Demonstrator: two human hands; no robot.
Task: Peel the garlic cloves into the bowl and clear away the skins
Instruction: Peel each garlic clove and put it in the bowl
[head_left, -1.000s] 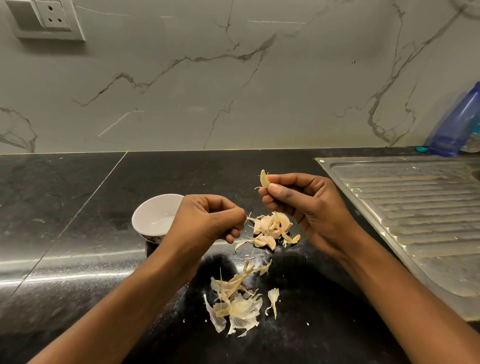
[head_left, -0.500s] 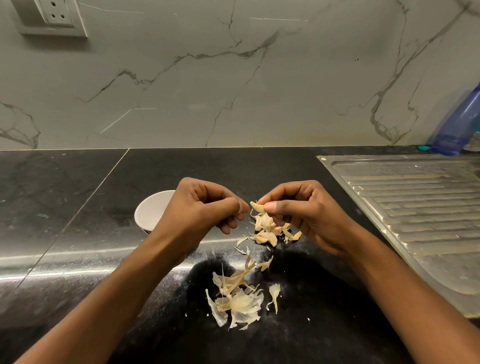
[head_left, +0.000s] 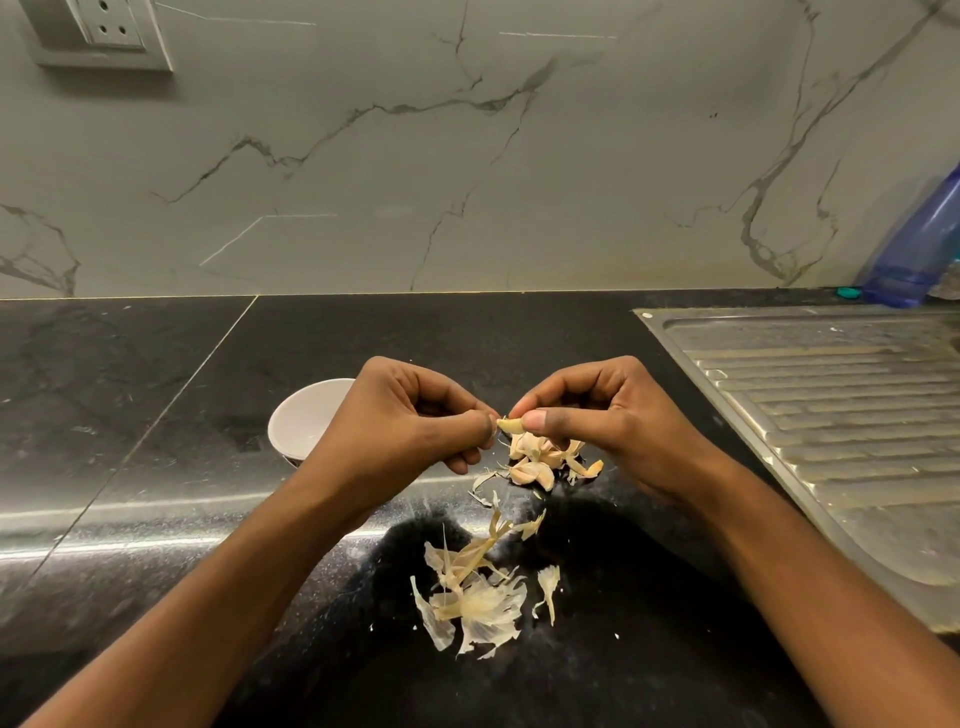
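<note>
The white bowl (head_left: 306, 418) sits on the desk (head_left: 156, 441) behind the left hand (head_left: 410, 421). Left hand and right hand (head_left: 597, 415) both pinch one garlic clove (head_left: 510, 425). Unpeeled cloves (head_left: 535, 460) lie beneath the hands; loose skins (head_left: 478, 597) lie nearer the person.

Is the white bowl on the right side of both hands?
No, the white bowl sits left of the left hand, partly hidden behind it.

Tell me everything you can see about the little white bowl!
The bowl is small, round and white, smooth and glossy like ceramic. It stands upright on the black counter, left of the garlic. The left hand hides its right side, so only part shows. The part of the inside that shows looks empty. Whether the hand touches it cannot be told.
</note>
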